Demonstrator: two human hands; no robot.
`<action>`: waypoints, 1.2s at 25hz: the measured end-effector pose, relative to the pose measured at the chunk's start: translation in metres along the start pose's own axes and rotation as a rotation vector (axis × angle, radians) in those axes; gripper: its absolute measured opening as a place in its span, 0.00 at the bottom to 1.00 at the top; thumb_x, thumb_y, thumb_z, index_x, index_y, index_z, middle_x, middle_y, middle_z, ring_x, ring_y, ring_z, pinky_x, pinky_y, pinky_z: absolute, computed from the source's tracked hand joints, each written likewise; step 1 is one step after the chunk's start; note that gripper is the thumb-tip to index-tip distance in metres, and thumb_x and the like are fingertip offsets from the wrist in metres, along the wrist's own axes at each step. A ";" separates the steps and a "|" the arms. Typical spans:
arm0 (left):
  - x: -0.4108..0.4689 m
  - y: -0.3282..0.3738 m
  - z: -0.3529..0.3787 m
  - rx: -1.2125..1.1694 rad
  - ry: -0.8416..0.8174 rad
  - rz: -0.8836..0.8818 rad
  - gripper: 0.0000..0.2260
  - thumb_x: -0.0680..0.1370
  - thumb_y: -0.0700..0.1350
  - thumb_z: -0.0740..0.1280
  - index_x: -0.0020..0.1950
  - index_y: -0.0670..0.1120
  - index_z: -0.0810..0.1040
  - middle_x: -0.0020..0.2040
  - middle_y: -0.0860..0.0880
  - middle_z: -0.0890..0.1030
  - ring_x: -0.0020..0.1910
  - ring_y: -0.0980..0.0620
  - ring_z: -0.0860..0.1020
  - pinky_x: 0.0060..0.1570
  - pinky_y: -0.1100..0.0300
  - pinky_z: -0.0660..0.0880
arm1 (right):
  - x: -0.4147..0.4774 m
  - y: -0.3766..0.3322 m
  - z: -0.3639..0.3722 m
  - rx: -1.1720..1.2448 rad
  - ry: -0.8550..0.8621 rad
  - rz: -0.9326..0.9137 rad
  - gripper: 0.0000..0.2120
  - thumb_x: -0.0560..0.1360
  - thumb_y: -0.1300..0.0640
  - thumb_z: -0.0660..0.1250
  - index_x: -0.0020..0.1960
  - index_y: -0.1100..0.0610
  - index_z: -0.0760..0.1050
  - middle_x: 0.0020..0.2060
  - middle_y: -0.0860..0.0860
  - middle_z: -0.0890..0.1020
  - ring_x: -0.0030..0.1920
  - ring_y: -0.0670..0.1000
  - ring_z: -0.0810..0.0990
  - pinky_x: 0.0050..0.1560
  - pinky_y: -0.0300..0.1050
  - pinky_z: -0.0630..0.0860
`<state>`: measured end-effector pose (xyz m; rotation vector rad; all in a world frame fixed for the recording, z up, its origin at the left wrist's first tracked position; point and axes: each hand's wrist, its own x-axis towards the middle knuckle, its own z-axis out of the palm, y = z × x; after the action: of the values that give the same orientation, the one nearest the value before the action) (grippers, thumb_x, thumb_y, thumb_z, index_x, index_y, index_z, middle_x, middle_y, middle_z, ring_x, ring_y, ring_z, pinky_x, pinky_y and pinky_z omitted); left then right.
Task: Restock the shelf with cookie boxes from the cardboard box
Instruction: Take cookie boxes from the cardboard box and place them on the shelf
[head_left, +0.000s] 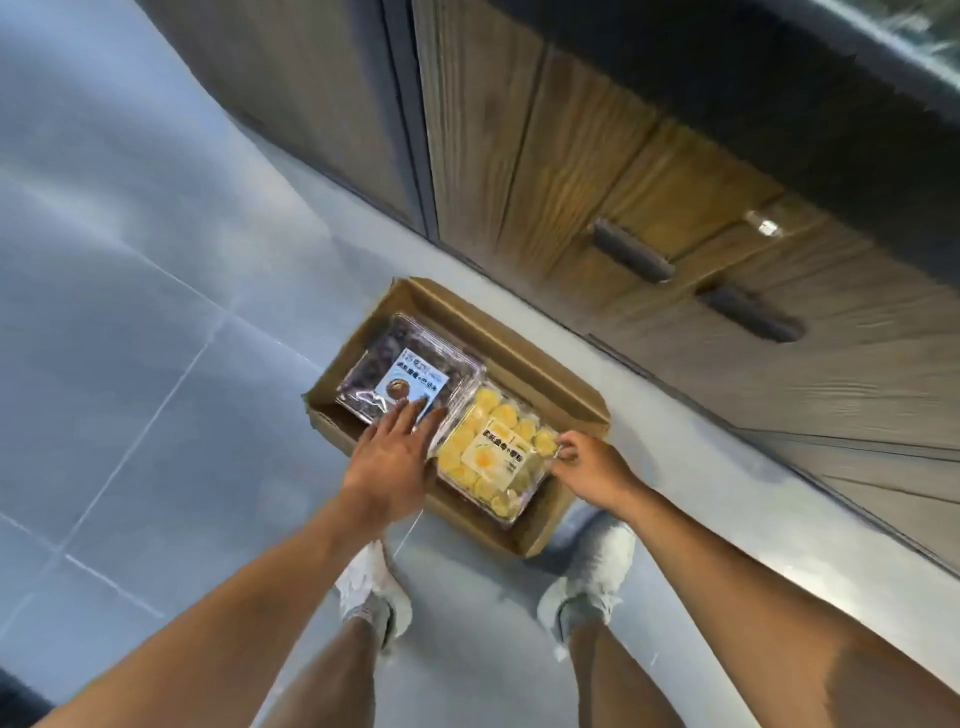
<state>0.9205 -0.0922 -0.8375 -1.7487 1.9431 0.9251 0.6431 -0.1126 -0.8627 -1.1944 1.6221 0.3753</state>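
Observation:
An open cardboard box (524, 364) sits on the floor in front of my feet. Inside lie two clear plastic cookie boxes: a dark one with a blue-white label (405, 366) on the left and a yellow one (498, 452) on the right. My left hand (392, 457) reaches into the carton with fingers spread, fingertips touching the dark box's near edge and the yellow box's left side. My right hand (587, 462) pinches the right edge of the yellow box with fingers curled around it.
A wooden cabinet front (597, 171) with two dark handles (631, 252) stands just behind the carton; a dark countertop edge runs above it. Grey tiled floor (156, 312) spreads to the left. My white shoes (374, 587) stand close to the carton.

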 end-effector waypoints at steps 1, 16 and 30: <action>0.015 -0.009 0.016 0.012 -0.005 0.008 0.31 0.85 0.51 0.57 0.85 0.55 0.47 0.86 0.49 0.50 0.85 0.46 0.49 0.82 0.48 0.51 | 0.023 0.006 0.011 0.001 0.002 0.011 0.23 0.78 0.50 0.71 0.71 0.53 0.73 0.64 0.53 0.80 0.61 0.54 0.80 0.55 0.44 0.75; 0.111 -0.062 0.103 -0.008 -0.154 -0.032 0.33 0.82 0.41 0.59 0.85 0.53 0.51 0.80 0.48 0.67 0.80 0.45 0.64 0.75 0.48 0.65 | 0.179 0.038 0.056 -0.294 0.023 0.036 0.31 0.80 0.38 0.63 0.77 0.52 0.65 0.74 0.57 0.71 0.72 0.62 0.71 0.68 0.58 0.72; 0.099 -0.055 0.069 -0.244 -0.215 -0.078 0.24 0.86 0.50 0.59 0.82 0.53 0.59 0.74 0.40 0.74 0.71 0.38 0.74 0.69 0.44 0.71 | 0.132 0.029 0.001 -0.061 -0.096 -0.097 0.23 0.81 0.40 0.62 0.61 0.58 0.80 0.57 0.55 0.84 0.59 0.56 0.81 0.55 0.47 0.73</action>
<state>0.9473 -0.1191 -0.9649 -1.7553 1.6730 1.3092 0.6241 -0.1661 -0.9855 -1.2765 1.4735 0.4163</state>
